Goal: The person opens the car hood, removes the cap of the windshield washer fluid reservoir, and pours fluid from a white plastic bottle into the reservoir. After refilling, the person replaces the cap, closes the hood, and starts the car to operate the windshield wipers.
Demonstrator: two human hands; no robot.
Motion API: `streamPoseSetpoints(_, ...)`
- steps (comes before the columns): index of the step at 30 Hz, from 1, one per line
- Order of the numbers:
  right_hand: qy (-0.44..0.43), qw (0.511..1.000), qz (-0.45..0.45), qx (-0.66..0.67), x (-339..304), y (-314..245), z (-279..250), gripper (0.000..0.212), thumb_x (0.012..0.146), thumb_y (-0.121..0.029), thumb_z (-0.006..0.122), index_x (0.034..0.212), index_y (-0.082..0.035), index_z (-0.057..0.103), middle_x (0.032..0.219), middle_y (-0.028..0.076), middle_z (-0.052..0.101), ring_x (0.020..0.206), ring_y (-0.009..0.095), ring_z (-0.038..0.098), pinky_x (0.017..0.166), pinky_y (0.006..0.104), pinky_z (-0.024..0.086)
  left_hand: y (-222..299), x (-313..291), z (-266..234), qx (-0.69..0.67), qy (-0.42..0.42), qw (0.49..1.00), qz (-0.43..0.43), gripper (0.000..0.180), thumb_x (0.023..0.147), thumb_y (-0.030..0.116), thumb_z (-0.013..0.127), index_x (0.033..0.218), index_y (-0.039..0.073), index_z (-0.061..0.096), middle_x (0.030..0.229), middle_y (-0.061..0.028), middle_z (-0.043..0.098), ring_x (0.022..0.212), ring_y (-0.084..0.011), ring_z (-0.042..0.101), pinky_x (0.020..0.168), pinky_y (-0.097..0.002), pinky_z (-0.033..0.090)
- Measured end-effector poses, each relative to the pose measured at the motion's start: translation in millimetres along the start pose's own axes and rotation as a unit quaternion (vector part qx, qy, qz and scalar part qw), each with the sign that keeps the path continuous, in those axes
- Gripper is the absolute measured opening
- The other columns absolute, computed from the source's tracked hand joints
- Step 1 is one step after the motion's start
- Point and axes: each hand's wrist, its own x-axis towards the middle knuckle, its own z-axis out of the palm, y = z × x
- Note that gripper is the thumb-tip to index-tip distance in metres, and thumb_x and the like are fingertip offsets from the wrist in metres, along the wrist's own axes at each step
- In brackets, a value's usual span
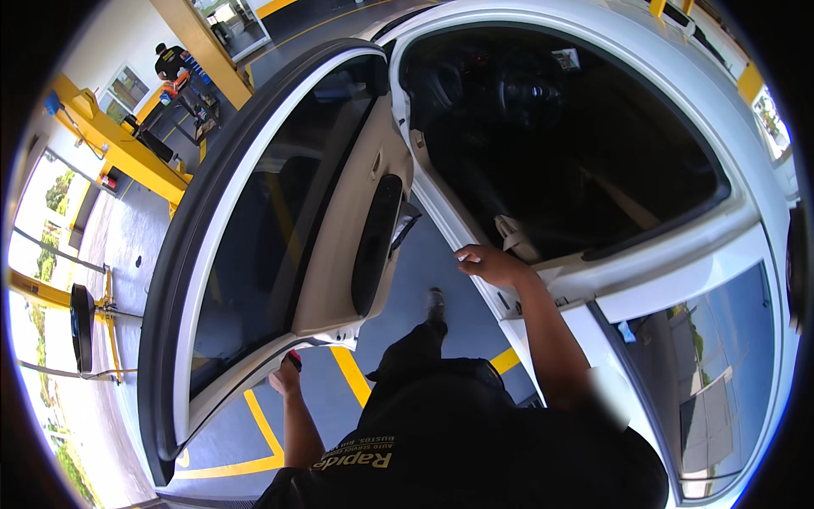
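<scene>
White-framed car door (pixel 314 246) is standing wide open on the left, angling away from the body of the white car (pixel 623 280). Its beige inner panel (pixel 348 195) is facing the cabin, with a dark oval inset (pixel 377 246) running along it.

Left hand (pixel 285 376) is reaching up to the door's lower rear corner; a small red-and-black item (pixel 294 360) is showing at its fingertips. Left grip: fingers are bending, but cannot tell whether they are pinching the item or the door edge.

Right hand (pixel 493 265) is hovering over or resting at the rear end of the door sill (pixel 443 208), beside a beige fitting (pixel 515 239). Right grip: fingers are curling loosely; cannot tell whether they are holding anything.

Cabin is lying in deep shadow, the steering wheel (pixel 527 95) faintly showing. Rear door window (pixel 721 382) is reflecting the surroundings.

One shoe (pixel 436 301) is standing on the blue-grey floor (pixel 318 386) between door and sill. Yellow lines (pixel 350 373) are crossing that floor. Farther off, a co-worker (pixel 172 64) is standing by a cart (pixel 199 110), near a yellow column (pixel 127 153).
</scene>
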Motion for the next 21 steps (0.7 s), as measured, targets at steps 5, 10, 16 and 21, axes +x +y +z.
streamPoseSetpoints(5,-0.016,0.999,-0.028,0.031,147,24,-71,0.052,0.104,-0.037,0.063,0.144,-0.004,0.059,0.127,0.016,0.071,0.112,0.026,0.069,0.099,0.0396,0.054,-18,26,12,0.064,-0.031,0.992,-0.101,0.043,0.099,0.048,0.06,0.109,0.011,0.078,0.109,-0.0211,0.077,0.1,-0.0463,0.07,0.085,-0.0551,0.055)
streamPoseSetpoints(10,-0.067,0.993,0.082,0.061,256,117,-137,0.047,0.103,-0.035,0.064,0.138,-0.003,0.064,0.121,0.014,0.073,0.101,0.022,0.071,0.089,0.0398,0.057,-6,31,21,-0.168,0.036,0.977,-0.125,0.043,0.1,0.04,0.064,0.122,0.004,0.073,0.111,-0.018,0.077,0.102,-0.037,0.072,0.087,-0.0473,0.055)
streamPoseSetpoints(16,-0.101,0.951,0.286,-0.059,290,166,-253,0.051,0.106,-0.041,0.058,0.151,-0.018,0.056,0.136,0.007,0.069,0.118,0.027,0.071,0.097,0.0534,0.058,29,30,26,-0.119,0.02,0.965,-0.232,0.043,0.101,0.038,0.063,0.123,0.003,0.072,0.107,-0.0155,0.077,0.098,-0.0329,0.072,0.082,-0.0445,0.056)
streamPoseSetpoints(21,-0.107,0.924,0.367,-0.029,302,203,-339,0.053,0.107,-0.046,0.057,0.153,-0.021,0.052,0.142,0.008,0.066,0.118,0.028,0.07,0.096,0.0539,0.057,39,3,43,-0.193,0.004,0.923,-0.334,0.043,0.102,0.037,0.062,0.124,0.001,0.071,0.104,-0.0134,0.077,0.095,-0.0294,0.071,0.078,-0.0421,0.056)
